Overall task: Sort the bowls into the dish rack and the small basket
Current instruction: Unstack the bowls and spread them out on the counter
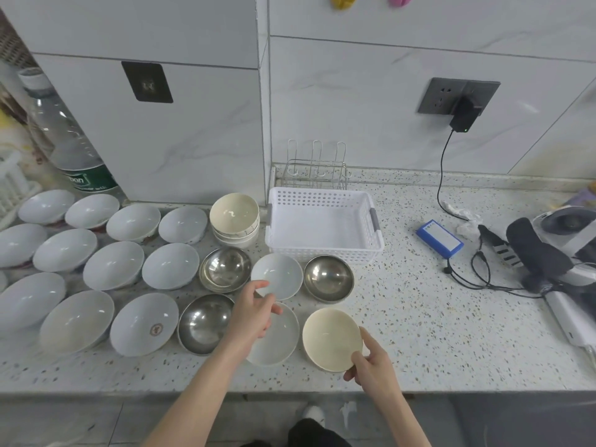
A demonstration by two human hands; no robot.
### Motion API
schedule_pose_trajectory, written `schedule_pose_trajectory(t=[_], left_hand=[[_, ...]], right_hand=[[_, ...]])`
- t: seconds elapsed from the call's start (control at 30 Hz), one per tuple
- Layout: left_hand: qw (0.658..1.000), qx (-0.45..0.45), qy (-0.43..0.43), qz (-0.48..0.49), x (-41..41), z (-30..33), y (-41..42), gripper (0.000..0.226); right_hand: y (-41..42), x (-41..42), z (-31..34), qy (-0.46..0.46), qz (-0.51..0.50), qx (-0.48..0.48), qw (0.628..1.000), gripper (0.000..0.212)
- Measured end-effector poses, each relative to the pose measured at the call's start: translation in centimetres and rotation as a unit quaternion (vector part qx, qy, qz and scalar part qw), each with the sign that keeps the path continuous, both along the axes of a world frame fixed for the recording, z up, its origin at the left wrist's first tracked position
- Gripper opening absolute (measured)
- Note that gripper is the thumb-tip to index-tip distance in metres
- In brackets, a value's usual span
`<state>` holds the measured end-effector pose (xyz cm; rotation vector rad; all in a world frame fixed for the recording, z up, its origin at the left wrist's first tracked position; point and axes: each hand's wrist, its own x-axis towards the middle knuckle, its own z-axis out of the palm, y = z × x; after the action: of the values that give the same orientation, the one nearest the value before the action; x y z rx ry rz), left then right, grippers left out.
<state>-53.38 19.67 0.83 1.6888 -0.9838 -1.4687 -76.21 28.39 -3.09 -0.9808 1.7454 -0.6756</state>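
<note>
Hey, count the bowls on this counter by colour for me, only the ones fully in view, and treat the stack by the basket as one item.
White bowls: 13
Steel bowls: 3
Cream bowls: 1 loose
Cream stack: 1
Total: 18 items

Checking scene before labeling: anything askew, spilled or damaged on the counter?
Nothing spilled or broken. All bowls sit upright; white basket and wire dish rack are empty. Right hand grips the cream bowl.
</note>
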Motion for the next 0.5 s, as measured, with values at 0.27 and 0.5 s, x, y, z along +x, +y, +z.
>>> schedule_pose_trajectory(t=[0.27,0.5], left_hand=[[1.0,0.006,0.004,0.005,0.6,0.1,0.0,0.034],[1.0,0.008,0.014,0.026,-0.5,0.1,-1.3,0.032]], right_hand=[[-0.5,0.7,-0.1,0.008,-0.003,0.003,1.0,0.062],[-0.9,-0.2,0.2,0.011,0.048,0.025,0.998,0.061]])
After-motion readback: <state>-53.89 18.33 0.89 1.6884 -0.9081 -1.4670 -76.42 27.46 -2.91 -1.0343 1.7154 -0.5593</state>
